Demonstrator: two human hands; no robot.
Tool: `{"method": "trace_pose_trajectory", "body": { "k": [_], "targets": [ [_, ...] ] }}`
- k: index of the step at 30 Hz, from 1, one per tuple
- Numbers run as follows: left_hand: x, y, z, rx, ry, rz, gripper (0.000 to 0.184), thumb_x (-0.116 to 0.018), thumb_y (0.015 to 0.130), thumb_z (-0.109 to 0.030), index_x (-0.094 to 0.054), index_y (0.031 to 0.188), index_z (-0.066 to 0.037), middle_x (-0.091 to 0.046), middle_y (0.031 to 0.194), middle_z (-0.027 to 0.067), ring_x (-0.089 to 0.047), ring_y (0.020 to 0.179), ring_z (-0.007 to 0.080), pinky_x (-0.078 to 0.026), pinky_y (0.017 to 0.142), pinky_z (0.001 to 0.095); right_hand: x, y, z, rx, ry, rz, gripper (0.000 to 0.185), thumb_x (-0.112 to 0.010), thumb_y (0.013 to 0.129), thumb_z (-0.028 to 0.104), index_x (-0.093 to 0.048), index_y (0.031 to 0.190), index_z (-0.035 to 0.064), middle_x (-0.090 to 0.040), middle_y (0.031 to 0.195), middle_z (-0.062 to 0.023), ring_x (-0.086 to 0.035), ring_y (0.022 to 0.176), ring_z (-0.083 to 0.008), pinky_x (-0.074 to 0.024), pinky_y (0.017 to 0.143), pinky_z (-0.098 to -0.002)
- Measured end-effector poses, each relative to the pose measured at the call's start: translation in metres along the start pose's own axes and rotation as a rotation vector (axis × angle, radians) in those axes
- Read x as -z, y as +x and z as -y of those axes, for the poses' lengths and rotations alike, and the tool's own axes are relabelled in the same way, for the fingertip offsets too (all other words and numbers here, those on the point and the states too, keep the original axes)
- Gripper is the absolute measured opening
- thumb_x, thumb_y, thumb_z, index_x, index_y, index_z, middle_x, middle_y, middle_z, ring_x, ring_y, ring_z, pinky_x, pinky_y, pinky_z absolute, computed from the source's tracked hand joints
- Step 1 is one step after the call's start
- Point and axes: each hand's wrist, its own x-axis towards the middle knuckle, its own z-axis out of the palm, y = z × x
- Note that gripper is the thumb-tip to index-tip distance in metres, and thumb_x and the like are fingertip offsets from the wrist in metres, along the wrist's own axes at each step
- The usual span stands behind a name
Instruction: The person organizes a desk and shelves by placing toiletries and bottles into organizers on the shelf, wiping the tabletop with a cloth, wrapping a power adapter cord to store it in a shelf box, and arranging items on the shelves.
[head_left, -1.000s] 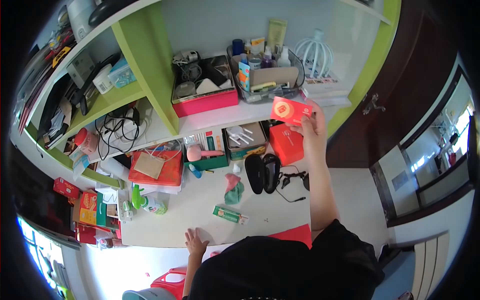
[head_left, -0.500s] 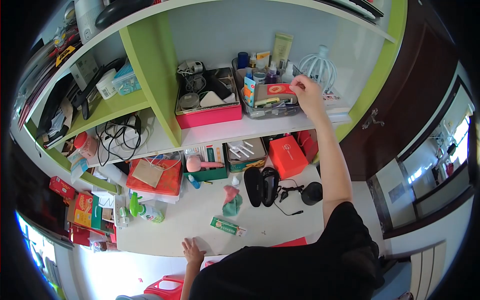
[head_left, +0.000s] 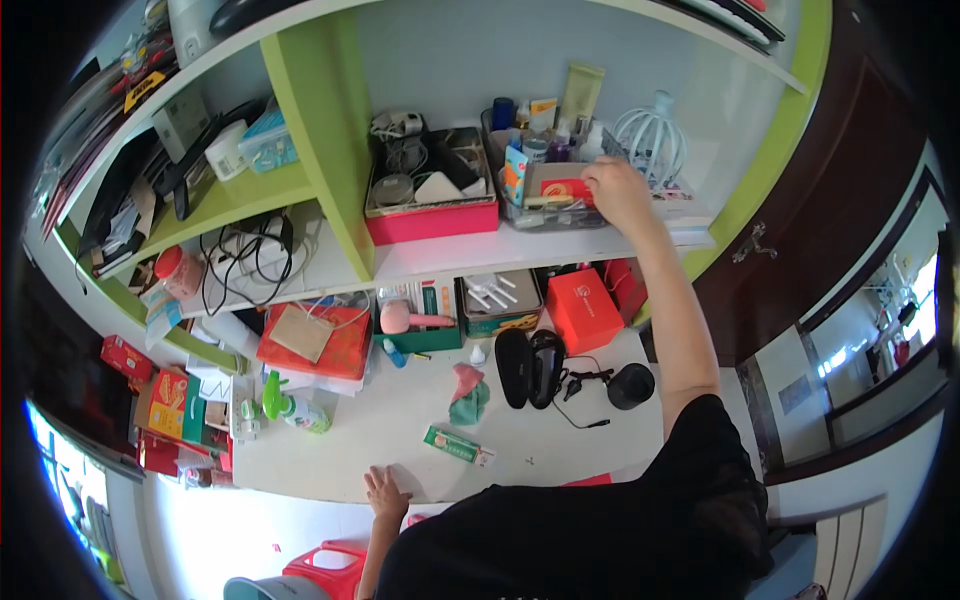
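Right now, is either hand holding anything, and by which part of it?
The right hand holds the flat, rectangular red card by its end on the picture's right. The left hand, at the white desk's near edge, holds nothing.

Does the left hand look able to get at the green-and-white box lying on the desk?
Probably yes. The left hand rests at the near edge of the desk, close to the green-and-white box; only bare desktop shows between them, and nothing lies on the box.
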Motion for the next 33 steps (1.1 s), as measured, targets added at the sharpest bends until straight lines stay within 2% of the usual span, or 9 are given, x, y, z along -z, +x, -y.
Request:
{"method": "trace_pose_trajectory", "body": {
  "k": [6,8,12,13,18,22,25,27,33],
  "targets": [
    [-0.029,0.011,0.025,-0.099,0.014,-0.051,0.083,-0.078,0.068,-0.030,-0.038,0.137,-0.009,-0.026,0.145,0.0255,-0.023,0.134,0.0447,-0.028,0.108,0.0511,0.006,-0.011,-0.019,0.179,0.158,0.054,0.008,-0.060,0.077,0.008,-0.066,0.080,0.0037,-0.063,0.090,-0.0151,-0.058,0.090,-0.0347,-0.0462,0.079,-0.0420],
    [-0.016,0.003,0.017,-0.079,0.022,-0.063,0.080,-0.077,0.069,-0.030,-0.039,0.136,-0.009,-0.028,0.144,0.0236,-0.025,0.133,0.0436,-0.030,0.106,0.0503,0.014,-0.032,0.001,0.313,0.090,-0.200,0.005,-0.061,0.078,0.005,-0.064,0.081,0.0030,-0.063,0.091,-0.0143,-0.059,0.089,-0.0329,-0.0459,0.081,-0.0409],
    [-0.003,-0.005,0.006,-0.063,-0.035,-0.124,0.081,-0.080,0.066,-0.025,-0.041,0.136,-0.016,-0.028,0.146,0.0178,-0.027,0.134,0.0397,-0.035,0.101,0.0514,-0.008,-0.129,0.089,0.115,0.383,-0.365,0.012,-0.058,0.077,-0.002,-0.062,0.088,0.0027,-0.062,0.087,-0.0133,-0.060,0.084,-0.0309,-0.0485,0.072,-0.0377],
    [-0.002,-0.005,0.006,-0.046,-0.029,-0.102,0.081,-0.080,0.065,-0.025,-0.041,0.136,-0.016,-0.028,0.146,0.0178,-0.026,0.134,0.0397,-0.035,0.101,0.0512,-0.039,-0.162,0.108,0.115,0.705,-0.208,0.015,-0.058,0.076,-0.002,-0.061,0.089,0.0029,-0.060,0.085,-0.0128,-0.059,0.082,-0.0308,-0.0488,0.068,-0.0381],
    [0.002,-0.002,0.003,-0.045,-0.052,-0.087,0.081,-0.080,0.064,-0.021,-0.042,0.134,-0.018,-0.029,0.145,0.0201,-0.027,0.133,0.0415,-0.033,0.104,0.0498,-0.161,-0.326,0.220,-0.024,0.415,0.883,0.063,-0.074,0.072,0.030,-0.045,0.119,0.0004,-0.051,0.112,-0.0199,-0.050,0.108,-0.0336,-0.0472,0.085,-0.0425],
    [0.000,0.000,0.011,-0.077,-0.049,-0.054,0.079,-0.078,0.065,-0.022,-0.041,0.134,-0.014,-0.028,0.145,0.0218,-0.027,0.133,0.0420,-0.032,0.105,0.0488,-0.202,-0.369,0.230,-0.022,0.384,1.006,0.070,-0.077,0.071,0.029,-0.042,0.123,-0.0004,-0.052,0.111,-0.0211,-0.053,0.103,-0.0329,-0.0485,0.083,-0.0426],
    [-0.003,0.010,0.017,-0.190,-0.502,-0.035,0.071,-0.074,0.075,-0.025,-0.040,0.135,-0.009,-0.037,0.140,0.0194,-0.035,0.130,0.0350,-0.035,0.103,0.0446,-0.183,-0.331,0.229,-0.694,1.503,1.189,0.066,-0.077,0.070,0.022,-0.042,0.121,-0.0005,-0.054,0.108,-0.0208,-0.057,0.097,-0.0333,-0.0490,0.081,-0.0413],
    [0.045,-0.002,-0.018,-0.074,-1.124,0.260,0.057,-0.065,0.086,-0.029,-0.041,0.132,-0.005,-0.051,0.126,0.0136,-0.050,0.116,0.0253,-0.042,0.094,0.0369,-0.143,-0.291,0.255,-0.579,1.349,1.042,0.061,-0.076,0.072,0.018,-0.043,0.120,-0.0010,-0.056,0.105,-0.0197,-0.059,0.095,-0.0317,-0.0488,0.080,-0.0385],
    [0.134,-0.001,-0.068,-0.288,-1.602,0.448,0.047,-0.054,0.094,-0.033,-0.041,0.131,-0.007,-0.058,0.113,0.0086,-0.056,0.106,0.0188,-0.047,0.085,0.0328,-0.097,-0.270,0.316,-0.208,1.044,0.536,0.055,-0.068,0.080,0.008,-0.041,0.127,-0.0003,-0.055,0.106,-0.0153,-0.059,0.088,-0.0217,-0.0493,0.074,-0.0311]
  ]
}}
